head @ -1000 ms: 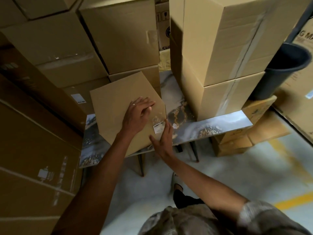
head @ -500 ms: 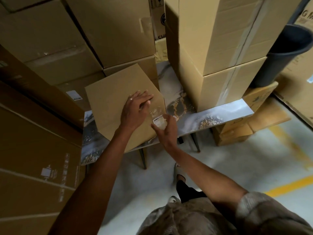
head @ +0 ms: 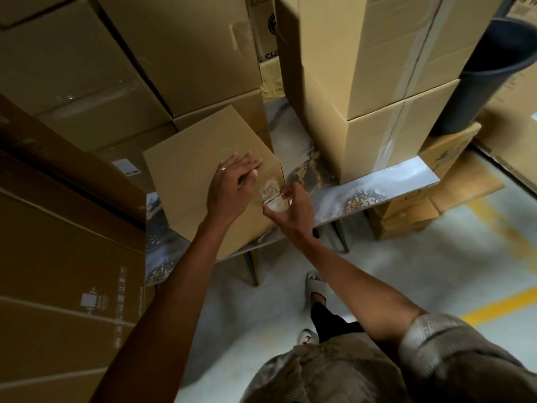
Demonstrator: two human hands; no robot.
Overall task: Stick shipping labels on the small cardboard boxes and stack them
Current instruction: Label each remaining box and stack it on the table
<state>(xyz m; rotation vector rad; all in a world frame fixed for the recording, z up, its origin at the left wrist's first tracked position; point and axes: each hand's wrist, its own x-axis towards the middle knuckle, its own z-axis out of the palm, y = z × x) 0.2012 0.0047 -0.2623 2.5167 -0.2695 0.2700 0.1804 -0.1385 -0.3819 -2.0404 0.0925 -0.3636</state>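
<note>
Two hands work at frame centre: the left hand (head: 232, 187) and the right hand (head: 292, 210). One small cardboard box (head: 197, 181) lies under them, bearing one shipping label (head: 274, 200). Two large cartons (head: 374, 91) stand stacked at upper right. One dark bucket (head: 491, 74) sits at the right edge. Two sandals (head: 315, 283) show at lower centre.

Cardboard box (head: 189, 181) lies tilted on marble-patterned table (head: 386, 187). Left hand (head: 232, 187) rests flat on box top. Right hand (head: 293, 210) pinches small white label (head: 273, 200) at box's right edge. Taller box stack (head: 377, 91) stands at right, dark bucket (head: 494, 74) beyond.
</note>
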